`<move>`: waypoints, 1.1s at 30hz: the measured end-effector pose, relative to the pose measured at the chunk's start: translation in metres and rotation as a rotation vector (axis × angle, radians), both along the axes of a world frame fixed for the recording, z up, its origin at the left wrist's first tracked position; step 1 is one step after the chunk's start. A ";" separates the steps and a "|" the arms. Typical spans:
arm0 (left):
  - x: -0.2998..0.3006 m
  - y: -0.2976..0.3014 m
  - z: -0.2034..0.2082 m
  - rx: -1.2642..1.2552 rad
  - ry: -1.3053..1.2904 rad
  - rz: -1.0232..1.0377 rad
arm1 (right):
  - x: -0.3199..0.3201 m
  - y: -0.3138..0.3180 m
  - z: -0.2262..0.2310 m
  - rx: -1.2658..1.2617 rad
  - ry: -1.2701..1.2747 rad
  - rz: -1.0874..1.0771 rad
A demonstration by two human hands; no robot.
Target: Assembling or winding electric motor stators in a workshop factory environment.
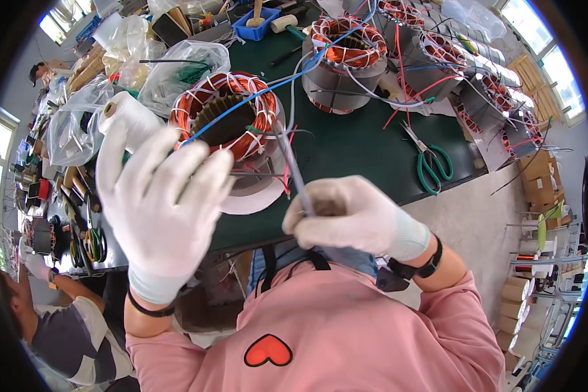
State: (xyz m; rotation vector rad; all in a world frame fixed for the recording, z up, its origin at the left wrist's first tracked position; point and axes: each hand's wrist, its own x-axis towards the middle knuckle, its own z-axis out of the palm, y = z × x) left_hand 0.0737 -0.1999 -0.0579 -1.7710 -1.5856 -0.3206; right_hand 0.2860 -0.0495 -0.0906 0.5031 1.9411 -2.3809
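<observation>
My left hand (pixel 166 196), in a white glove, is raised with fingers apart, in front of a motor stator (pixel 261 108) with copper-coloured windings laced in white cord. Its fingertips overlap the stator's near left side in the picture; whether they touch it I cannot tell. A blue wire (pixel 268 87) crosses the stator and passes behind those fingers. My right hand (pixel 346 219), also gloved, is closed around a thin grey strip (pixel 294 166), slightly blurred, whose far end points at the stator's right side. Thin red and dark leads (pixel 287 173) hang beside that strip.
Green-handled scissors (pixel 431 160) lie at the table's right. More wound stators (pixel 346 72) stand at the back and right. A white roll (pixel 127 117) and plastic bags (pixel 183 68) are at the left, with a mallet in a blue tray (pixel 256 26) behind. Another person (pixel 72 326) works at lower left.
</observation>
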 end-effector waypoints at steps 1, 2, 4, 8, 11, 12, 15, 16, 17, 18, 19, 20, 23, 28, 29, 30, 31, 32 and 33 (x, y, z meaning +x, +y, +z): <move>-0.007 -0.009 0.002 -0.020 0.009 -0.002 | 0.005 0.003 0.003 0.005 0.060 -0.082; -0.015 -0.020 0.001 0.002 0.005 0.015 | 0.010 0.010 0.007 0.108 0.020 -0.107; -0.023 -0.032 -0.002 0.017 0.004 0.037 | 0.023 0.028 0.000 0.221 -0.021 -0.205; -0.027 -0.030 -0.018 0.328 -0.607 0.199 | 0.039 0.057 -0.055 0.313 -0.077 -0.332; -0.035 -0.012 -0.024 0.500 -1.087 0.268 | 0.027 0.061 -0.082 0.501 -0.093 -0.331; -0.027 -0.004 -0.019 0.522 -1.182 0.175 | 0.019 0.059 -0.088 0.653 -0.102 -0.317; 0.003 0.023 -0.009 0.408 -1.052 0.033 | 0.003 0.056 -0.102 0.694 -0.038 -0.357; 0.005 0.024 -0.005 0.397 -0.870 -0.003 | 0.007 0.054 -0.101 0.895 0.010 -0.383; 0.005 0.023 -0.001 0.385 -0.687 -0.033 | 0.012 0.047 -0.088 0.893 0.011 -0.376; 0.002 0.019 0.000 0.445 -0.682 -0.062 | 0.021 0.036 -0.065 1.004 -0.026 -0.479; -0.004 0.012 0.000 0.503 -0.675 -0.091 | 0.031 0.027 -0.049 1.113 -0.063 -0.585; -0.011 0.002 -0.005 0.555 -0.704 -0.095 | 0.050 0.022 -0.042 0.998 -0.049 -0.635; -0.015 -0.032 -0.019 0.636 -0.729 -0.012 | 0.102 0.021 -0.043 0.930 0.151 -0.745; -0.004 -0.066 -0.043 0.144 -0.360 -0.394 | 0.182 0.034 -0.026 0.661 -0.167 -0.988; 0.019 -0.065 -0.032 -0.222 -0.412 -0.342 | 0.193 0.035 -0.025 0.664 -0.170 -0.995; 0.032 -0.051 -0.045 -0.125 -0.381 -0.346 | 0.202 0.036 -0.020 0.722 -0.087 -1.048; 0.040 -0.035 -0.060 -0.029 -0.346 -0.345 | 0.211 0.040 -0.016 0.776 0.001 -1.098; 0.040 -0.026 -0.068 -0.020 -0.382 -0.340 | 0.214 0.045 -0.012 0.775 0.098 -1.204; 0.041 -0.021 -0.072 -0.010 -0.419 -0.332 | 0.214 0.042 -0.009 0.779 0.104 -1.200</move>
